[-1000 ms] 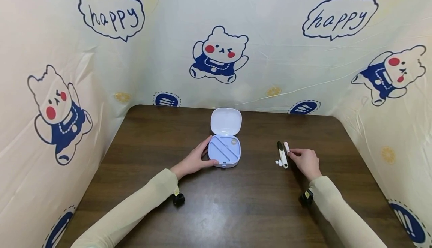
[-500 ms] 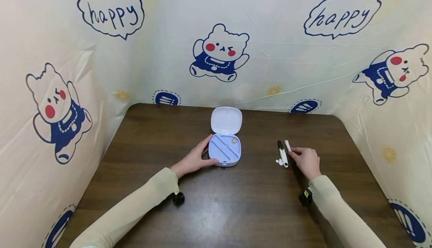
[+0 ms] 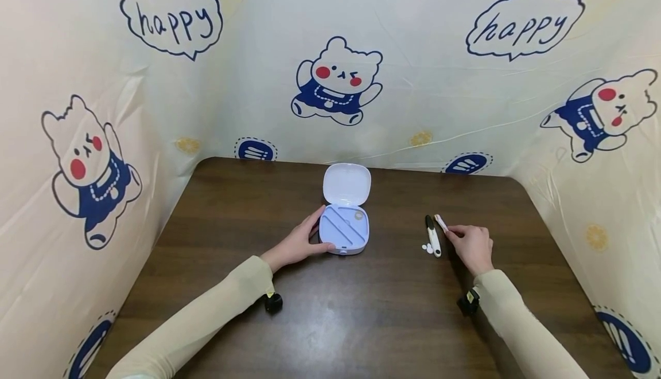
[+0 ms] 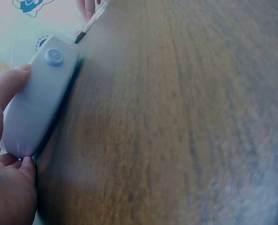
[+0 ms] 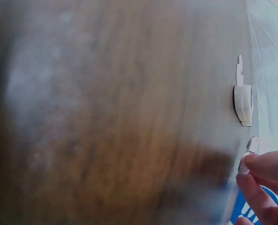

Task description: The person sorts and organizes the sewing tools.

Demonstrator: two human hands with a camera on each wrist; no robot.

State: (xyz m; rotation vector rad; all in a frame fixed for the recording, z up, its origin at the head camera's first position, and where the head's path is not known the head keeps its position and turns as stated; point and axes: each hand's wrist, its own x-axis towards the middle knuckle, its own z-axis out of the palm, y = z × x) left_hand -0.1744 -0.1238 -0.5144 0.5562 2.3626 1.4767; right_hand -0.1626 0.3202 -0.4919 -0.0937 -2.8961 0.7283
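Well to the right of the pale blue case (image 3: 345,227): right hand (image 3: 472,247), one, thumb and forefinger pinching the near end of a slim pink-and-white piece (image 3: 440,222). Piece slants, far end leaning towards the case side; whether that end touches the table, cannot tell.

Between case and piece, just beside the piece: slim black-and-white tool (image 3: 433,235), one, dark end away from the person, not held. On its case-facing side: white pellets (image 3: 430,249), a few.

At the case's left side and front: left hand (image 3: 299,244), one, gripping the case, thumb on the front wall near a round button (image 4: 54,56).

Case itself: on the brown table (image 3: 242,213), lid (image 3: 347,184) tipped back on the far side, slanting dividers within; small round item (image 3: 358,215) at far right inside, too small to identify.

Step in hand, as judged: picking up the piece. Handling notes: firm, light pinch against rolling; straight lift before any sideways travel, sparing tool and pellets on the case side; left hand best steady, thumb off the button.
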